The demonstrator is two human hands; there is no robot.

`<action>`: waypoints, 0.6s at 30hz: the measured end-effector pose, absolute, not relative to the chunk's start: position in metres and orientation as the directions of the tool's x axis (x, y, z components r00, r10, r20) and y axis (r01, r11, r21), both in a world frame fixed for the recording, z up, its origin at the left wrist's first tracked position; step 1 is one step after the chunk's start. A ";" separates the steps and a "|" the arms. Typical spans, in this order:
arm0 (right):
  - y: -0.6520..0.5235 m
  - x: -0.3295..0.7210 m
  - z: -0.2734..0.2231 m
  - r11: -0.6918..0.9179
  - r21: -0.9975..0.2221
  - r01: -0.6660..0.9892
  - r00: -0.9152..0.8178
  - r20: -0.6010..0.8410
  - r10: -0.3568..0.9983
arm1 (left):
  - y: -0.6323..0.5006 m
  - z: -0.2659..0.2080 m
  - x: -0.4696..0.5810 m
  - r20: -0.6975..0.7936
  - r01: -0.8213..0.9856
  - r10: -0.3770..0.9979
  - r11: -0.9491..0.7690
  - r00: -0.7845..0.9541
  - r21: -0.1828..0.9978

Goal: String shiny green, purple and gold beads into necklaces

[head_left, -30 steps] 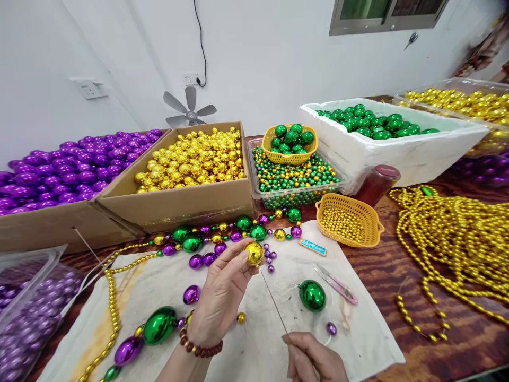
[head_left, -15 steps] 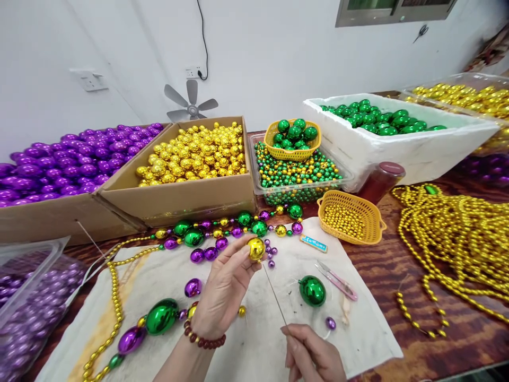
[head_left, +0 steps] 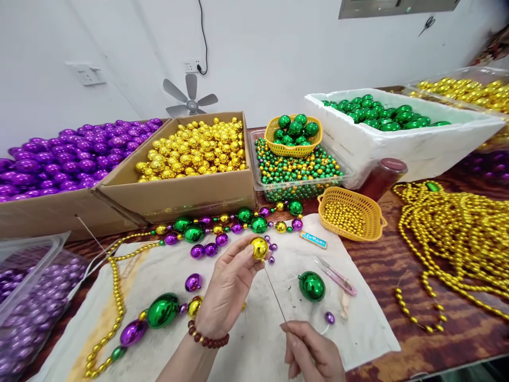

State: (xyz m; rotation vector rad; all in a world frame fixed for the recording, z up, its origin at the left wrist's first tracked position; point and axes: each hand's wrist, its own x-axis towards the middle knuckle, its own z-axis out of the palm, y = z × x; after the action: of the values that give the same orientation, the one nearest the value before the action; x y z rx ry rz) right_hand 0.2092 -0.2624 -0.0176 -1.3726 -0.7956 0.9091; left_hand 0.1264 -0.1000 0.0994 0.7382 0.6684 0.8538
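Observation:
My left hand [head_left: 233, 278], with a beaded bracelet [head_left: 209, 337] at its wrist, pinches a shiny gold bead [head_left: 260, 248]. In my right hand [head_left: 314, 350] is the lower end of a long thin needle [head_left: 274, 292]; its upper tip meets the underside of the gold bead, and I cannot tell whether it is inside. Left of my hands a strand with a large green bead [head_left: 163, 311] and a purple bead [head_left: 133, 332] lies on the white cloth [head_left: 254, 350]. A loose green bead [head_left: 312, 286] and a small purple bead [head_left: 329, 318] lie to the right.
Behind the cloth stand a cardboard box [head_left: 178, 196] of gold beads, a clear tub [head_left: 302, 183] of small beads and a white foam box [head_left: 397, 143]. A yellow basket [head_left: 369, 225], pink-handled snips [head_left: 342, 281] and gold bead strands [head_left: 453, 239] are on the right.
The gold bead in my left hand has shifted slightly right, and the needle tip stays at its underside. The camera view has tilted a little; my right hand keeps its grip.

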 end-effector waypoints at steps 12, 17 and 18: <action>-0.245 0.210 0.006 0.001 -0.994 -0.105 0.473 -0.049 0.879 | -0.144 0.078 0.125 -0.254 -0.166 0.812 0.390 0.525 0.905; -0.245 0.219 0.011 0.041 -0.978 -0.204 0.480 -0.063 0.875 | -0.135 0.078 0.123 -0.172 0.065 0.787 0.166 0.593 0.984; -0.248 0.221 0.009 0.029 -0.972 -0.234 0.480 -0.089 0.873 | -0.125 0.079 0.121 -0.124 0.094 0.807 0.086 0.577 0.992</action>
State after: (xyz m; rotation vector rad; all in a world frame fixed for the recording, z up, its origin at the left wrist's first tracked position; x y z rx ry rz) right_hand 0.2207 -0.2476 0.0086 -1.2577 -0.6519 0.9539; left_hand 0.1207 -0.1245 0.0786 1.4052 0.8340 0.6362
